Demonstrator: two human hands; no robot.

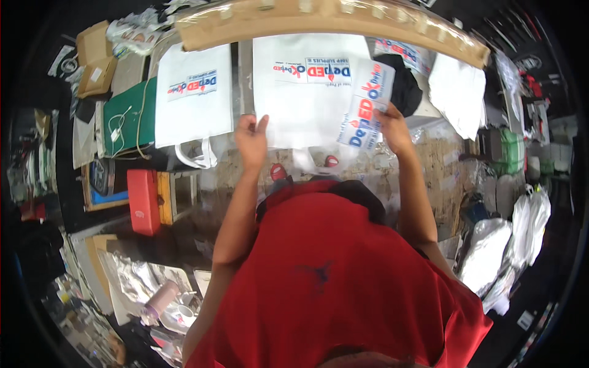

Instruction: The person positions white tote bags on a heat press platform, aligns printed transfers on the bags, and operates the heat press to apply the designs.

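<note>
A white bag with red and blue printing [288, 104] lies flat at the top centre, its handle hanging toward me. My left hand [253, 132] is at its lower left edge, fingers bent but apart. My right hand [391, 122] grips a printed translucent sheet [371, 98] tilted over the bag's right side. Another printed white bag [191, 113] lies to the left with its handle over the edge. A black cloth [405, 86] is partly behind the sheet.
A cardboard roll [331, 21] runs along the back. White material [457, 92] lies at the right, a green board [126, 116] at the left. A red box [142, 202] and cluttered tray [116, 276] are lower left. Plastic-wrapped bundles [491, 251] lie lower right.
</note>
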